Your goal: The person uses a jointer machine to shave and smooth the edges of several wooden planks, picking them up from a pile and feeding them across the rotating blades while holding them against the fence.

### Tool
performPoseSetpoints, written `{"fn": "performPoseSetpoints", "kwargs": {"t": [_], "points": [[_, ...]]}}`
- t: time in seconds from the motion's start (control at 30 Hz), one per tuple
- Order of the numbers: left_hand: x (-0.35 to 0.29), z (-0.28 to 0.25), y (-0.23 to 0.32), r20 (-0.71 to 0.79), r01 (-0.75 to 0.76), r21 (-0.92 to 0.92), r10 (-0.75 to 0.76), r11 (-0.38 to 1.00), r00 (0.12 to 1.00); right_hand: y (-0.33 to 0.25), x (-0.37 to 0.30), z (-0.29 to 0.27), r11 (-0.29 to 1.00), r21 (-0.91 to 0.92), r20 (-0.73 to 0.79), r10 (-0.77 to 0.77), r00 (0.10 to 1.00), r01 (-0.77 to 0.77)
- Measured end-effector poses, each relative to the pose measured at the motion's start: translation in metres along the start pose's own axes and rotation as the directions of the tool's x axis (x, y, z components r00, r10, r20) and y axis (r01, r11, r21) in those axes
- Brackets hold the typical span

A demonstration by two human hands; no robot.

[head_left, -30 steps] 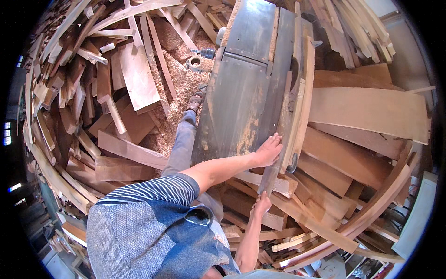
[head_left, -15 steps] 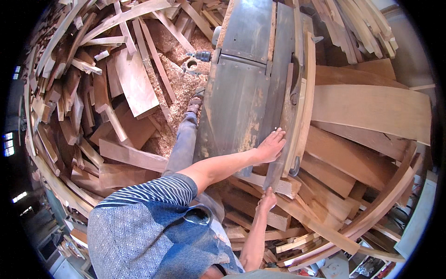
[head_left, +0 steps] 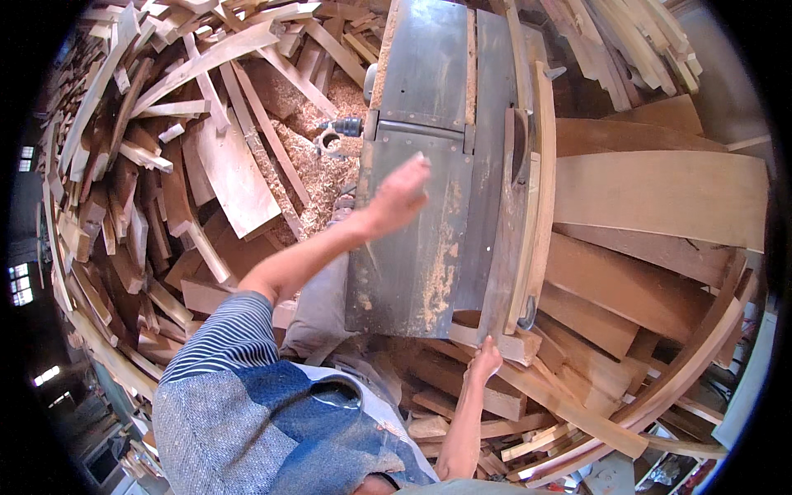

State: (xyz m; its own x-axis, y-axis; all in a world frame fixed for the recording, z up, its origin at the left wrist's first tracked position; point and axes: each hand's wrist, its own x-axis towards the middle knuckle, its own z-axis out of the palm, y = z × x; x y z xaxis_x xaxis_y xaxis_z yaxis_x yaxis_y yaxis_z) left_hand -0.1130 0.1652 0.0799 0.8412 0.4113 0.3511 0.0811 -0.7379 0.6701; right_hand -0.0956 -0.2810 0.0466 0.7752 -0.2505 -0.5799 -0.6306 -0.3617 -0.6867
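1 wooden board [head_left: 505, 247], long, narrow, dull grey-brown

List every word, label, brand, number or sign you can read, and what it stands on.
None can be read: no lettering shows on the machine bed, the strip in the right hand, or the wide board.
The clutter at lower right is too small to tell.

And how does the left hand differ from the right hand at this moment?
The left hand is over the grey metal table, away from the wood strip; the right hand grips that strip's near end. The left hand appears higher in the picture than the right hand. Both are bare.
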Motion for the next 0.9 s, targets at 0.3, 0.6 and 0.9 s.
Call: {"fn": "performPoseSetpoints", "kwargs": {"t": [0.3, 0.6, 0.9], "points": [[0.277, -0.012, -0.117, -0.106, -0.036, 0.308, 0.072, 0.951, 0.992, -0.001, 0.012, 0.012, 1.000, -0.019, -0.046, -0.021, 0.999, 0.020], [0.448, 0.126, -0.131, 0.100, 0.187, 0.361, -0.238, 0.913, 0.966, -0.021, 0.001, 0.027, 0.990, -0.019, -0.142, 0.132, 0.981, -0.136], [0.491, 0.177, -0.142, 0.147, 0.197, 0.297, -0.249, 0.934, 0.957, -0.031, -0.004, 0.034, 0.985, -0.045, -0.164, 0.160, 0.973, -0.169]]}}
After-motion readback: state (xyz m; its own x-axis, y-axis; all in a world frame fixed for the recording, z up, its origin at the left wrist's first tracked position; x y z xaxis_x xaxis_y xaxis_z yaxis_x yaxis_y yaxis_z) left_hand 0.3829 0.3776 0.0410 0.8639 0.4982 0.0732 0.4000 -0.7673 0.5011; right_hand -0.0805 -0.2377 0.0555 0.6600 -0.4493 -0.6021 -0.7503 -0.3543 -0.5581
